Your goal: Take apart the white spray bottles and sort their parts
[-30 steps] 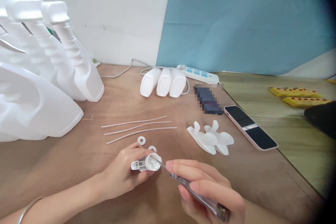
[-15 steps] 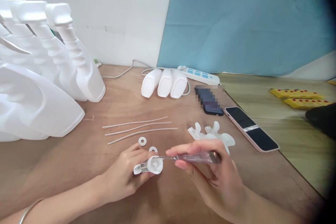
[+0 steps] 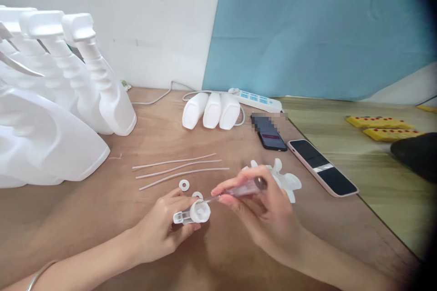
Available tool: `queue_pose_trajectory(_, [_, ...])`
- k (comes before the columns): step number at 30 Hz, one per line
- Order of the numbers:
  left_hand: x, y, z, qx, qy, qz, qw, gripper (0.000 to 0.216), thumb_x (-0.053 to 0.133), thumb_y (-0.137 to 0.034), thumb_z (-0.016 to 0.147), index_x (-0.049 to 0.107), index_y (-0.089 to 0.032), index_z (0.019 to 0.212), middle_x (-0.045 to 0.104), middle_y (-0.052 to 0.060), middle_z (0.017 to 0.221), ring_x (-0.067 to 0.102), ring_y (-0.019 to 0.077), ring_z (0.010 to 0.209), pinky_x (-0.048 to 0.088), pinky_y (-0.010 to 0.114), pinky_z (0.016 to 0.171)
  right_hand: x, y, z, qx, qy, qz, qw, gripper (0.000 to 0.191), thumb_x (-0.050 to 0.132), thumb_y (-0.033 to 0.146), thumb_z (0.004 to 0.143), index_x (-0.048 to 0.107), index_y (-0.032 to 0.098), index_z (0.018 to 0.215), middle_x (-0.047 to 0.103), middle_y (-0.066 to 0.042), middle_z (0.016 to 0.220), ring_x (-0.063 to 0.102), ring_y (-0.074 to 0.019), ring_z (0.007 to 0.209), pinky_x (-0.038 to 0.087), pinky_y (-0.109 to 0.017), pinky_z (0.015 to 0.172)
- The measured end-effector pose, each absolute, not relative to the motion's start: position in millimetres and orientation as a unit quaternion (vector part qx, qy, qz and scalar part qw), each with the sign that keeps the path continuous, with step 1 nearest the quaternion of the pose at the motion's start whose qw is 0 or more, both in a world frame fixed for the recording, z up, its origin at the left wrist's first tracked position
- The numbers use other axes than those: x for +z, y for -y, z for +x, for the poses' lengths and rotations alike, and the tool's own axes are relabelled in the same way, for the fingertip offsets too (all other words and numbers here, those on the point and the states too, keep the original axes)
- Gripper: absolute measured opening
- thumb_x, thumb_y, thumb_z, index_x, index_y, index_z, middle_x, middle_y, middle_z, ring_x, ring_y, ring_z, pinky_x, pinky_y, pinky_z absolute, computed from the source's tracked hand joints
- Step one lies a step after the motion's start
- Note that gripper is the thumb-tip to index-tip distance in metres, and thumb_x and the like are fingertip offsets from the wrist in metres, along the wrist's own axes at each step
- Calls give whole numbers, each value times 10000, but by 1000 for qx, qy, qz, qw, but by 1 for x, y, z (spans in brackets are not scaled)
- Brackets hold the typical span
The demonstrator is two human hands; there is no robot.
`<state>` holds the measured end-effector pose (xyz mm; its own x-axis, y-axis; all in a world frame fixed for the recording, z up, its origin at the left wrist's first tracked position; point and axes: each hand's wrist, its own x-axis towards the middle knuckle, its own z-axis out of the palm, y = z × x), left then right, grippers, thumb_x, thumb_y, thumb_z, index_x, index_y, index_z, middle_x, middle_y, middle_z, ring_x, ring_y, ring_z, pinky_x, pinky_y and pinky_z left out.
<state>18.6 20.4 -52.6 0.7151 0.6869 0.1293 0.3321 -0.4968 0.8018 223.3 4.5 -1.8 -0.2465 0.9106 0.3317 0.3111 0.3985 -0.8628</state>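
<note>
In the head view my left hand (image 3: 170,220) is closed around a white spray nozzle head (image 3: 200,212), its round threaded collar turned up toward me. My right hand (image 3: 269,213) grips a screwdriver (image 3: 243,189) by its clear handle. The thin metal shaft reaches down to the collar's upper rim; whether its tip touches is too small to tell. Just beyond the collar lie two white washers, one a whole ring (image 3: 184,185), the other partly hidden behind the collar. Translucent white trigger pieces (image 3: 289,182) rest behind my right hand, which covers part of them.
Three thin tubes (image 3: 184,173) lie side by side past the washers. Three white covers (image 3: 211,111) stand near a power strip (image 3: 257,99). White spray bottles (image 3: 118,113) crowd the left. Two phones, one dark (image 3: 273,141), one pink-edged (image 3: 324,168), lie near the table's right edge.
The screwdriver has tilted steeper, its handle end rising and moving left, and my right hand has shifted left with it. My left hand stays on the nozzle head. The camera view has shifted slightly.
</note>
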Motion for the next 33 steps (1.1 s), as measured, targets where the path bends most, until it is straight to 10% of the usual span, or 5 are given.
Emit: queue_pose_trajectory(33, [-52, -24, 20, 253, -275, 854, 361, 184, 459, -113, 804, 517, -190, 961, 625, 29, 880, 495, 148, 738, 385, 329, 792, -22, -16, 234, 605, 382, -505, 482, 287, 657, 354, 752, 437, 184, 823, 661, -12, 719, 651, -138, 695, 574, -268, 614])
